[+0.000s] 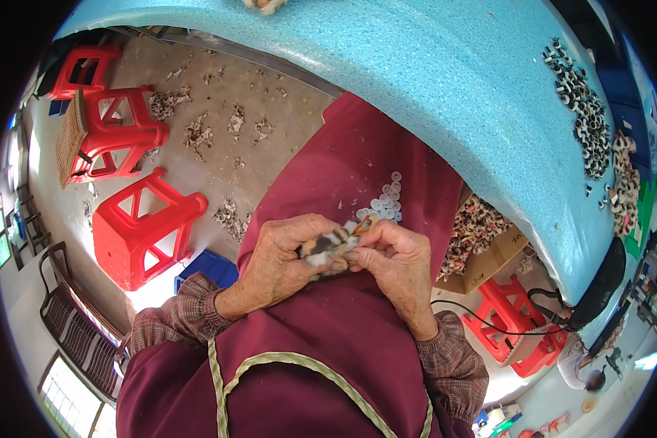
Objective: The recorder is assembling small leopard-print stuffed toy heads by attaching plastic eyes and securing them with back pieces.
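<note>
The left hand is wrapped around a small, stripy furry thing over the dark red apron. The right hand pinches one end of it. Small, cloudy round bits lie on the apron nearby.

That maroon apron has pale green trim at six o'clock; brown plaid sleeves at eight and five.

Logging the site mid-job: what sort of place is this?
Probably a small handcraft workshop: dark-and-white parts heaped on the blue table, a cardboard box of small pieces, and scraps strewn across the floor.
</note>
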Demonstrator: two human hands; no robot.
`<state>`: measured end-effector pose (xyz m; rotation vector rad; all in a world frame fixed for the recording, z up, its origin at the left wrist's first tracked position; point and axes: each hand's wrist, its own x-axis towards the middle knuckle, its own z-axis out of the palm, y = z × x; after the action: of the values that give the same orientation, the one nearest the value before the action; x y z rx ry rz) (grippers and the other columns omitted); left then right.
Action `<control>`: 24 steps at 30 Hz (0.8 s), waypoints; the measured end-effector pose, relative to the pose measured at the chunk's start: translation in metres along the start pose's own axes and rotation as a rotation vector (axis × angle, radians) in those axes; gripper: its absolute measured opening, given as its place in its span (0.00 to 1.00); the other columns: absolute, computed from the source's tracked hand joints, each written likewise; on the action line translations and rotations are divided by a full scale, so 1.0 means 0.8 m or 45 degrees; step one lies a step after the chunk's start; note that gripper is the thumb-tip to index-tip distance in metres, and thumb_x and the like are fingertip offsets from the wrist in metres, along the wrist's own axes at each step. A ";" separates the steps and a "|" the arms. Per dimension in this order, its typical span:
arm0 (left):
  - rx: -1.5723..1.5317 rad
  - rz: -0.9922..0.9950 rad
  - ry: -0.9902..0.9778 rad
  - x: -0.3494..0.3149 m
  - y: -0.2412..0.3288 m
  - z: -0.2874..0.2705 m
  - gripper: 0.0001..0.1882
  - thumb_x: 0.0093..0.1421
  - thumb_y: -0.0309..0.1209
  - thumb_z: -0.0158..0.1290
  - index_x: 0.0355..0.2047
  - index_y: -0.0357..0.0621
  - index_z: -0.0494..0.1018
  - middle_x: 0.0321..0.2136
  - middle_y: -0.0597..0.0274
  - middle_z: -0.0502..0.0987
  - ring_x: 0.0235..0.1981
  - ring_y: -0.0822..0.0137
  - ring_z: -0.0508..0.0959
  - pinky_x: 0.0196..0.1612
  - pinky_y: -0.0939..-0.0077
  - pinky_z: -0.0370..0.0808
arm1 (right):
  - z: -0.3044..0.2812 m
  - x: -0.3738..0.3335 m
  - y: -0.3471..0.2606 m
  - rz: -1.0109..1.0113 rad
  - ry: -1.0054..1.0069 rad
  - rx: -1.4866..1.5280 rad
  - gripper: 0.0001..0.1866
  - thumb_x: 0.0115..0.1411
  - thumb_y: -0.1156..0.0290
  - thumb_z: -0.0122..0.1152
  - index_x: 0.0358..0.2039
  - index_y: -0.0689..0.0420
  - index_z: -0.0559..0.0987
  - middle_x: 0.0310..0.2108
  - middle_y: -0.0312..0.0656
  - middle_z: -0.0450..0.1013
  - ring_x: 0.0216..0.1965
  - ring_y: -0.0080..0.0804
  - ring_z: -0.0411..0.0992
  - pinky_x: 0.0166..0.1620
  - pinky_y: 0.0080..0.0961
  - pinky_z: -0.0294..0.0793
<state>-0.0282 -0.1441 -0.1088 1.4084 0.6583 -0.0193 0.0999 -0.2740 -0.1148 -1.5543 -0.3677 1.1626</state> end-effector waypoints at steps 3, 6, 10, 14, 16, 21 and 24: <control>-0.004 0.116 -0.033 -0.005 -0.003 -0.001 0.13 0.49 0.18 0.59 0.37 0.37 0.74 0.28 0.61 0.76 0.29 0.75 0.76 0.32 0.79 0.72 | -0.004 -0.006 0.001 -0.036 -0.067 -0.024 0.03 0.50 0.85 0.60 0.27 0.65 0.77 0.23 0.38 0.76 0.23 0.18 0.73 0.27 0.14 0.72; 0.066 0.299 -0.043 -0.007 -0.003 -0.004 0.14 0.48 0.18 0.58 0.37 0.37 0.74 0.30 0.58 0.76 0.31 0.69 0.77 0.33 0.75 0.74 | -0.018 -0.006 -0.024 -0.072 -0.171 -0.099 0.04 0.51 0.85 0.59 0.27 0.64 0.78 0.23 0.40 0.76 0.23 0.22 0.74 0.27 0.16 0.73; 0.203 0.575 -0.082 -0.009 -0.004 0.002 0.16 0.46 0.18 0.57 0.38 0.39 0.75 0.31 0.57 0.76 0.32 0.60 0.77 0.32 0.72 0.74 | -0.049 0.020 -0.024 -0.498 -0.188 -0.095 0.11 0.47 0.78 0.66 0.33 0.64 0.79 0.33 0.42 0.76 0.35 0.24 0.73 0.38 0.20 0.73; 0.335 0.720 -0.082 -0.009 0.001 -0.004 0.16 0.46 0.21 0.58 0.39 0.39 0.75 0.31 0.57 0.76 0.31 0.59 0.78 0.31 0.72 0.74 | -0.036 0.012 -0.010 -0.372 -0.468 -0.090 0.10 0.45 0.77 0.68 0.30 0.62 0.79 0.30 0.40 0.75 0.29 0.25 0.73 0.32 0.20 0.72; 0.386 0.885 -0.003 -0.011 0.001 -0.005 0.16 0.47 0.24 0.59 0.39 0.38 0.75 0.30 0.55 0.76 0.29 0.61 0.78 0.30 0.72 0.74 | -0.029 0.005 -0.007 -0.493 -0.411 -0.102 0.08 0.45 0.79 0.68 0.27 0.61 0.78 0.27 0.40 0.75 0.28 0.27 0.74 0.31 0.21 0.72; 0.365 0.992 0.190 -0.011 -0.003 -0.006 0.16 0.47 0.26 0.60 0.38 0.36 0.76 0.30 0.54 0.76 0.28 0.62 0.78 0.29 0.73 0.73 | -0.002 -0.018 -0.020 -0.516 -0.252 -0.148 0.09 0.42 0.78 0.70 0.23 0.60 0.77 0.24 0.41 0.75 0.28 0.32 0.74 0.34 0.25 0.73; 0.375 0.969 0.118 -0.014 0.002 -0.013 0.14 0.46 0.24 0.60 0.36 0.37 0.76 0.30 0.56 0.76 0.27 0.63 0.78 0.28 0.74 0.74 | 0.005 -0.025 -0.017 -0.490 -0.222 -0.191 0.08 0.43 0.79 0.70 0.23 0.59 0.77 0.24 0.40 0.75 0.27 0.31 0.74 0.34 0.24 0.73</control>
<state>-0.0408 -0.1380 -0.1025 1.8795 0.1611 0.5711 0.0920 -0.2818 -0.0934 -1.4310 -0.8475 0.9842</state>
